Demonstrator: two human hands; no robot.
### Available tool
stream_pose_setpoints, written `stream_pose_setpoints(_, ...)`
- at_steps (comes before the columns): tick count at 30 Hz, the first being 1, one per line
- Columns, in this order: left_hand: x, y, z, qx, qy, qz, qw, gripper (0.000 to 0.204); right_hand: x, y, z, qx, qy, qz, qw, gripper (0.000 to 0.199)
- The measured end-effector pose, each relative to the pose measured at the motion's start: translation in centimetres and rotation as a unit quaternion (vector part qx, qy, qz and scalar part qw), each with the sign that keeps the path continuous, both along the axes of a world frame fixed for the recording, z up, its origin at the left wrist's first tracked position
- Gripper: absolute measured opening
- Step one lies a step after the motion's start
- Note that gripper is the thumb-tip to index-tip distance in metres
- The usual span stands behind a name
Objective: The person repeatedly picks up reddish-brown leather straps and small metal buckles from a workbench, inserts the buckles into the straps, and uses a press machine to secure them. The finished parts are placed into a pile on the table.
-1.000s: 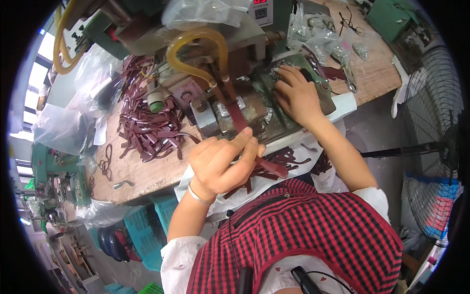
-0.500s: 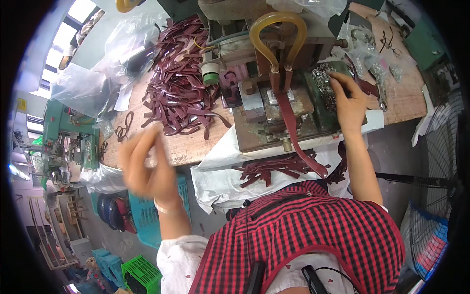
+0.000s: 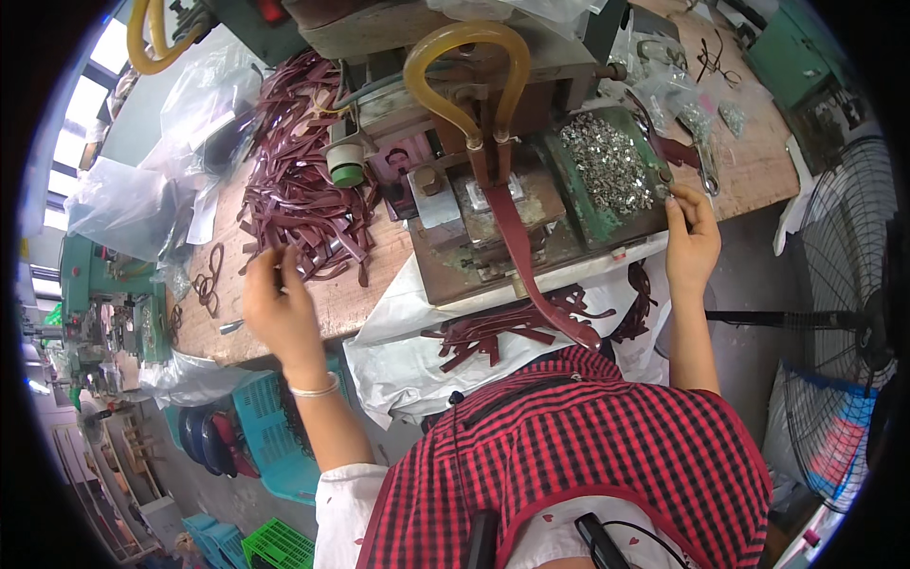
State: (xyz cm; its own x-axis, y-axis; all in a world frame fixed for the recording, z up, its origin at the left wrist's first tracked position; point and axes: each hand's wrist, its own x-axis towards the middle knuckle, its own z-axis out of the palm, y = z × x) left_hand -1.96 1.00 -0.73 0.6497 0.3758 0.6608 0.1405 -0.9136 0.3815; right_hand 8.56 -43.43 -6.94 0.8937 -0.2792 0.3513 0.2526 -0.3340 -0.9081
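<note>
My left hand hovers at the near edge of a pile of maroon straps, fingers loosely curled with a gap between them and nothing visible in them. At the near right corner of a green tray of small shiny metal pieces, my right hand has its thumb and finger brought together. Whatever they pinch is too small to make out. Between the hands stands a press. One maroon strap runs from under its head, below a looped yellow tube, and hangs toward my lap.
More straps lie on white sheeting at my lap. Clear plastic bags sit at the left of the wooden table. A black fan stands to the right. A turquoise crate is on the floor at left.
My right hand has drawn back from above the metal pieces to the tray's near right corner. My left hand has slowed beside the strap pile. The view has shifted, moving the press leftward.
</note>
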Motion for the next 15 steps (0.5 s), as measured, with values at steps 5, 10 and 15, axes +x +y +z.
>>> stream_pose_setpoints(5, -0.1, 3.3, -5.2, 0.059, 0.193, 0.021, 0.979, 0.012, -0.2, 6.2, 5.7, -0.037, -0.019, 0.127, 0.991, 0.015)
stream_pose_setpoints(10, 2.4, -0.3, -6.1, -0.059, 0.095, -0.069, 0.991, 0.013, 1.5, 14.2, 7.6, 0.115, -0.025, 0.267, 0.956, 0.032)
stream_pose_setpoints(15, 1.8, -5.1, -2.2, -0.213, -0.059, -0.160, 0.962, 0.008, 0.7, 15.0, 7.3, 0.173, 0.001, 0.239, 0.955, 0.040)
